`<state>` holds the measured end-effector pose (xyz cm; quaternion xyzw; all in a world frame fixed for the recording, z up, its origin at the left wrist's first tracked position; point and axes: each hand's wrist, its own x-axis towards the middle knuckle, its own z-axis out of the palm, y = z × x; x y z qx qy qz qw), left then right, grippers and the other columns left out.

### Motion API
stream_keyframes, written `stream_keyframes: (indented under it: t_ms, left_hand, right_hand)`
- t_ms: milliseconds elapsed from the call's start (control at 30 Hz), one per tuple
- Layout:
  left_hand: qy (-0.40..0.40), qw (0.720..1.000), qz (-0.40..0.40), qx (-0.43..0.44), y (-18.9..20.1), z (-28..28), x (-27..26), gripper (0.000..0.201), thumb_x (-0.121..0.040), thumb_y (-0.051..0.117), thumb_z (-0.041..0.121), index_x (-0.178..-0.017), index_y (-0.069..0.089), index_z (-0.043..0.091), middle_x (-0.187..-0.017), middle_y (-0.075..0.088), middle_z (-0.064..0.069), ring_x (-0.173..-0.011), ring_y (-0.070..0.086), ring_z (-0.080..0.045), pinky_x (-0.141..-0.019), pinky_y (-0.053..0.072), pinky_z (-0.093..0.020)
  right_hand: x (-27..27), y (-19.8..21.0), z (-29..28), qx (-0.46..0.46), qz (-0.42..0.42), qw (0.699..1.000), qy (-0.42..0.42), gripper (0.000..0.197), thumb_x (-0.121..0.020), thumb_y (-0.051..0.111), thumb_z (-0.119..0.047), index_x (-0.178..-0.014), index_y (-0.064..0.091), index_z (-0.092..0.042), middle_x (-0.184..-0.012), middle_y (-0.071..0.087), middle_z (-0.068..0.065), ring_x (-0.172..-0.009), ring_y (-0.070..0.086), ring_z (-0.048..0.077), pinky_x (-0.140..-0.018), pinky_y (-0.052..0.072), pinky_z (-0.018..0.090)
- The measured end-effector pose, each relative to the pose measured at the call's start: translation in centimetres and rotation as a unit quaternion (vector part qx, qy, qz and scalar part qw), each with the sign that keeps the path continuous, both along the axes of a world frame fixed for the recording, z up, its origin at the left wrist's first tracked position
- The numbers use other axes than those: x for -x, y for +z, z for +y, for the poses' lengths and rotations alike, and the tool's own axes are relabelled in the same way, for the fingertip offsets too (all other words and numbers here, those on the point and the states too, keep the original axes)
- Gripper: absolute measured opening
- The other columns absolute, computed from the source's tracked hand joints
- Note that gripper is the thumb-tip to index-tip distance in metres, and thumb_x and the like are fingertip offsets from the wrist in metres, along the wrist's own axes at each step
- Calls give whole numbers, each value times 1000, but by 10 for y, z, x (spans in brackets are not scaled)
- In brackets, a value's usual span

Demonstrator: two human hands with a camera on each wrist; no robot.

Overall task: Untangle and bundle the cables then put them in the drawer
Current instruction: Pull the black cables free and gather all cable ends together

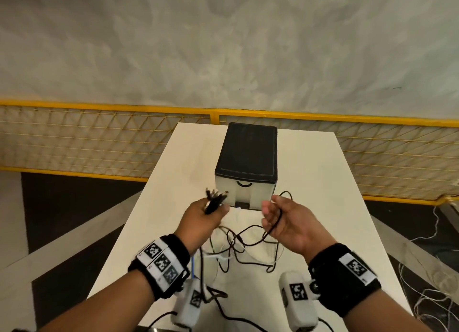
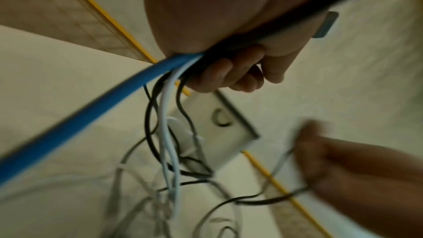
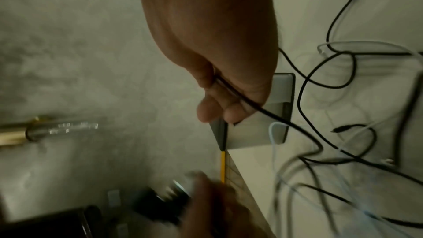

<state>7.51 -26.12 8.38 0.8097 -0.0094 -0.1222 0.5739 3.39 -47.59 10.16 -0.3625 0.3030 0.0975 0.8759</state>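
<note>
**Cables gathered in both hands before a shut drawer**

White table (image 1: pixel 310 173) under everything, grey mottled floor and yellow mesh fence (image 1: pixel 104 133) beyond.

Cables (image 1: pixel 248 242): a loose tangle of black and white leads sprawled on the table between the two wrists, rising at either side into the hands. Plug ends (image 1: pixel 216 195) fanned out above the left hand (image 1: pixel 203 220), bunched together in its fist. Fingers (image 2: pixel 231 73) curled tight round the bundle, thumb across. Right hand (image 1: pixel 285 222) raised palm-up just right of the tangle, fingers half bent, one thin black lead (image 3: pixel 242 97) pinched against the palm and running down to the heap.

Drawer unit (image 1: pixel 246 158) just behind the hands, mid-table: black top, pale front, small ring handle (image 1: pixel 243 183), drawer closed. One black loop lying beside its right front corner.

Seen only from the left wrist: a thick blue cable (image 2: pixel 91 115) and a pale one (image 2: pixel 167 133) leaving the fist downward among the black leads; barely a sliver of blue from the head view. Seen only from the right wrist: the black lead crossing the curled fingers (image 3: pixel 213 109), and loose plug tips scattered on the table, blurred. Wrist bands with printed markers (image 1: pixel 161 259) plain only from the head view.
</note>
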Motion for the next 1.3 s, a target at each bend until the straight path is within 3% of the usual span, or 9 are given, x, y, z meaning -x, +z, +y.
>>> stream_keyframes:
  t_ms: [200,333,433,567,800,1000,1133,1233,1300]
  left_hand:
    - [-61,993,31,101,18,-69,9,16,-76,81,19,-87,69,18,-82,74,0,-80,71,-16,-79,58,-34]
    - [-63,986,73,132,13,-71,13,21,-78,77,1,-89,63,11,-74,67,-2,-71,68,-15,-64,57,-30]
    - [-106,985,94,102,10,-60,19,21,-79,72,-8,-82,60,9,-59,55,5,-41,51,2,-41,40,-12]
    - [-172,975,140,-5,-7,-30,30,19,-77,77,-3,-83,62,8,-56,49,3,-31,35,0,-35,27,-12]
    - [-237,943,160,-171,-16,18,27,21,-75,79,4,-76,62,17,-60,54,6,-47,43,-6,-44,35,-18]
    - [-88,987,127,35,2,5,14,19,-85,75,24,-78,58,18,-50,38,11,-44,30,-10,-47,24,-24]
    - [-79,991,56,89,20,-32,10,11,-82,77,16,-88,68,13,-57,55,9,-42,45,-4,-43,35,-19]
    - [-107,990,32,90,18,-49,12,26,-78,79,5,-102,70,-1,-89,76,-9,-73,69,-9,-71,58,-25]
    - [-109,991,19,76,17,-54,14,26,-76,80,5,-99,70,-1,-91,74,-13,-80,69,-16,-82,57,-35]
  right_hand:
    - [4,7,34,-30,-46,996,66,33,-100,35,-21,-111,64,-10,-103,73,14,-88,69,27,-78,53,44]
    - [12,4,36,-44,-53,994,82,17,-89,45,-22,-82,59,-15,-90,71,7,-78,67,23,-78,52,44]
    - [9,7,27,-22,-18,997,69,23,-99,39,-26,-95,58,-15,-87,67,7,-70,67,24,-76,51,45]
    - [-3,13,-13,-5,19,1000,-8,34,-104,30,-29,-81,54,-20,-96,75,10,-101,65,24,-100,35,56]
    - [-3,3,-32,-37,23,993,-107,29,-106,25,-21,-92,50,-18,-114,69,11,-102,66,25,-93,42,49]
    - [4,2,-13,63,-6,997,-34,25,-106,30,-24,-103,54,-18,-107,70,11,-97,68,26,-83,47,45]
    - [9,3,18,84,-35,995,50,25,-106,34,-29,-108,57,-20,-104,72,7,-90,68,20,-78,47,40]
    - [9,7,35,105,-49,988,102,27,-105,34,-26,-107,60,-21,-99,72,1,-77,62,14,-68,42,34]
    - [8,7,38,122,-36,985,117,30,-104,32,-22,-104,62,-22,-93,73,-3,-78,59,13,-68,38,32]
